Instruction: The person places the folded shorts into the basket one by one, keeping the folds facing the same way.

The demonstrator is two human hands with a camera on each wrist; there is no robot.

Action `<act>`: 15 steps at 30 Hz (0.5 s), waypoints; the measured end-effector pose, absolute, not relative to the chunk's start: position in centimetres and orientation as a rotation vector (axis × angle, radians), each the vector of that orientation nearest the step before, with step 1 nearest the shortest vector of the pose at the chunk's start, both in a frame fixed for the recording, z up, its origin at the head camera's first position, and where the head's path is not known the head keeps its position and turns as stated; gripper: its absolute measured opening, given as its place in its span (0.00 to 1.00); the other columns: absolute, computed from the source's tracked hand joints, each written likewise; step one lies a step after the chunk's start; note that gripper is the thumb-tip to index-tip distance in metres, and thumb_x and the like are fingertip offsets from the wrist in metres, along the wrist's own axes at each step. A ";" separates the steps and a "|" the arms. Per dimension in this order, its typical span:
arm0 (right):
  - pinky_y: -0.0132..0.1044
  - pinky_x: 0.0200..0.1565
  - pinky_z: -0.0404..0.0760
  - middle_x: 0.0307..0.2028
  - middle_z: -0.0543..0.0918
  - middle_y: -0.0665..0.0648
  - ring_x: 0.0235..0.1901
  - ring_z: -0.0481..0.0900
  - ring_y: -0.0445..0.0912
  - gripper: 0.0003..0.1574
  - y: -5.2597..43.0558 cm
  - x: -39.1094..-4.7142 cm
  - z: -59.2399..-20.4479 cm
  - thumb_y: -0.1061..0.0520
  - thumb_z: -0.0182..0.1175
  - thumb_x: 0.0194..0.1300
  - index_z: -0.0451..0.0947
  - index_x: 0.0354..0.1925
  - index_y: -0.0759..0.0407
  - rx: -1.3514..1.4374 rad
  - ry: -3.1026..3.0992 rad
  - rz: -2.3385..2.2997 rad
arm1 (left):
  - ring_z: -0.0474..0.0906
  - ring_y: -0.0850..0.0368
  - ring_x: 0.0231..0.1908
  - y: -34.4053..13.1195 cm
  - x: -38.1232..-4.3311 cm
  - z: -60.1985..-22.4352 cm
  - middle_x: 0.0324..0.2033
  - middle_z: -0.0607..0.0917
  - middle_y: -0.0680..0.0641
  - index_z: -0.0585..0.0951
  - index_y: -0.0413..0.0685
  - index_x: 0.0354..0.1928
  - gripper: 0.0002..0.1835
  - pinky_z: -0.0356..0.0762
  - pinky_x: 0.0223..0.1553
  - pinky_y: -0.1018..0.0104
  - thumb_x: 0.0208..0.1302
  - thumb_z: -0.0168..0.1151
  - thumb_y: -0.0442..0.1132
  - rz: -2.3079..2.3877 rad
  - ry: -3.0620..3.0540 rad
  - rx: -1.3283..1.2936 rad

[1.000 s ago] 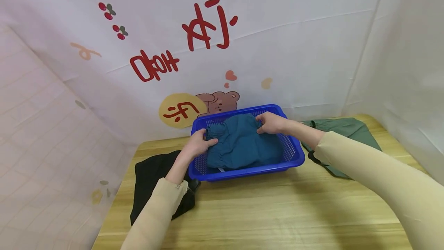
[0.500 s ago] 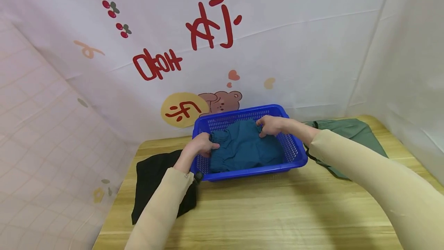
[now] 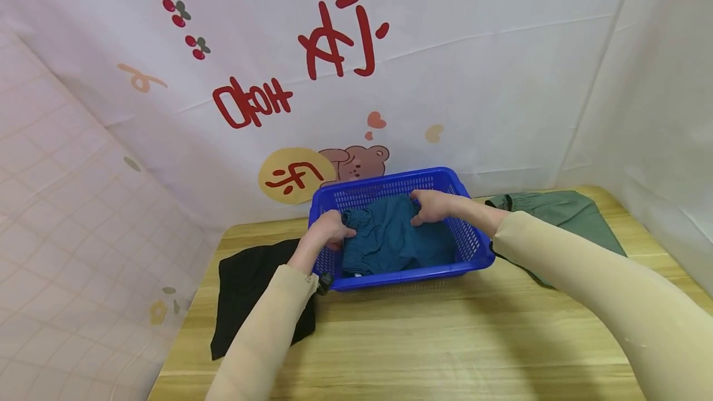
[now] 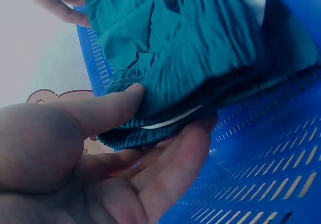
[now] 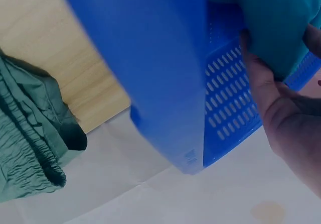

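A folded teal garment (image 3: 397, 234) with gathered elastic edges lies inside a blue perforated plastic basket (image 3: 406, 276). My left hand (image 3: 328, 228) pinches its left end. In the left wrist view, the thumb of that left hand (image 4: 100, 138) lies on top of the elastic band and the fingers are underneath. At the back right of the garment is my right hand (image 3: 436, 206). The right wrist view has the right hand (image 5: 281, 103) with the teal cloth (image 5: 281, 28) between thumb and fingers.
Black cloth (image 3: 245, 289) lies on the wooden table (image 3: 423, 345), left of the basket and partly behind the left sleeve. To the right lies a grey-green garment (image 3: 568, 215) with an elastic edge, partly behind the right arm. A printed white sheet (image 3: 473, 79) stands behind the basket.
The teal garment has shifted slightly toward me and to the right in the basket, its back edge lower. Both hands have moved down with it. The head view has shifted slightly.
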State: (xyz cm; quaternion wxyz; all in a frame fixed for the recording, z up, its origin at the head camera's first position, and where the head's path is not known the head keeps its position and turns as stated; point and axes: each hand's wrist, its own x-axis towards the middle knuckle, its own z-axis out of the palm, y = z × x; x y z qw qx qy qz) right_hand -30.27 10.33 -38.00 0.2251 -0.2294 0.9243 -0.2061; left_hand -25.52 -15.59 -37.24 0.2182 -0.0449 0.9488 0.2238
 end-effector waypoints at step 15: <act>0.58 0.78 0.67 0.76 0.68 0.75 0.77 0.67 0.66 0.45 10.1 -29.0 -39.1 0.50 0.59 0.78 0.56 0.79 0.72 -0.743 2.600 -0.066 | 0.78 0.39 0.69 -15.2 -24.8 -37.2 0.82 0.60 0.34 0.50 0.37 0.84 0.44 0.82 0.66 0.49 0.78 0.60 0.45 0.637 2.520 0.006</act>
